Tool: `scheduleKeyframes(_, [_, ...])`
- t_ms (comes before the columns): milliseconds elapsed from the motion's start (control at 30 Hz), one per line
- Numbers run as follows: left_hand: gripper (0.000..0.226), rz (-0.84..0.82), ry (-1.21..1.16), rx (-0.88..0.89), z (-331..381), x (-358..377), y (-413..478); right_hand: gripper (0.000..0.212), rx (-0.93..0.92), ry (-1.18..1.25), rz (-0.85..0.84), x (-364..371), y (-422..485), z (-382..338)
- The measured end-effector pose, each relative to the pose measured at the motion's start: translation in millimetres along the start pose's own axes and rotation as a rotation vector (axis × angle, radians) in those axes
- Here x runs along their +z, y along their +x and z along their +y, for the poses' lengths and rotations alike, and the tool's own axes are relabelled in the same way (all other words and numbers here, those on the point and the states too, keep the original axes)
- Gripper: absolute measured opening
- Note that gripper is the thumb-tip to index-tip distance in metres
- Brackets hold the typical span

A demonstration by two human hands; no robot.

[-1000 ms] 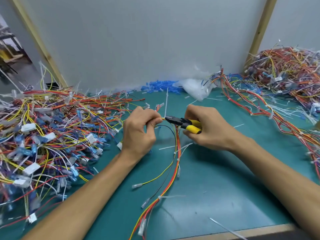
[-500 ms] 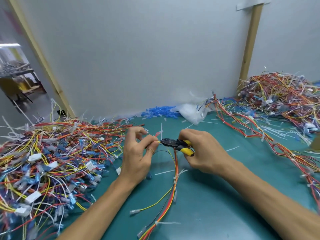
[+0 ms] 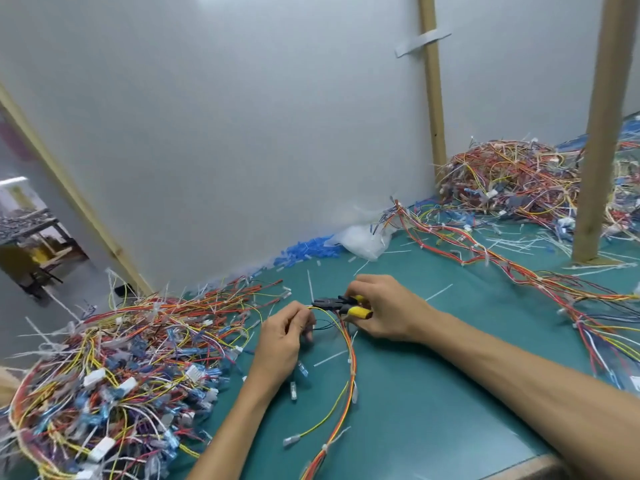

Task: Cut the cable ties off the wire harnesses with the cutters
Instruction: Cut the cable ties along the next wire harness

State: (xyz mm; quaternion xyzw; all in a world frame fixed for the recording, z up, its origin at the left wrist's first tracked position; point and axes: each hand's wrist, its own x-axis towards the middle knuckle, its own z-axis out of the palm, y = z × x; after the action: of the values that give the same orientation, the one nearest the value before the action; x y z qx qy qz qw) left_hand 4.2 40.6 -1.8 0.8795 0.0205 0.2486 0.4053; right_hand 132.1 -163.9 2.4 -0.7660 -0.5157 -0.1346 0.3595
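Head view, right hand (image 3: 388, 308) curled round the yellow handles of the cutters (image 3: 341, 304), dark nose pointing left, touching the wire harness (image 3: 348, 358), harness pinched in left hand (image 3: 282, 336) just beside the nose, trailing down the green table (image 3: 433, 410), tangled wire pile (image 3: 121, 368) at left

The cutters (image 3: 337, 303) are sitting in the right hand (image 3: 388, 313), over the counter (image 3: 415, 410). The left hand (image 3: 282, 337) is holding a wire harness (image 3: 349, 348) just left of the cutters. A big wire pile (image 3: 121, 368) is lying farther left. A second wire pile (image 3: 512, 181) is lying behind the cutters, to the right. A bag (image 3: 360, 239) is lying straight behind the cutters.
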Motion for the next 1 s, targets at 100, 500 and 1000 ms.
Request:
scheduleKeyframes(100, [0.034, -0.025, 0.001, 0.000, -0.4, -1.3, -2.6, 0.012, -0.006, 0.010, -0.014, -1.4, -2.1, -2.4])
scheduleKeyframes(500, [0.031, -0.036, 0.002, 0.005, 0.7, -4.4, -3.9, 0.013, -0.025, 0.068, -0.007, 3.4, 4.7, 0.8])
scheduleKeyframes(1000, [0.011, -0.039, -0.021, 0.103, -0.1, -3.8, -8.3, 0.024, -0.032, -0.035, -0.205, -13.1, 2.5, -5.3])
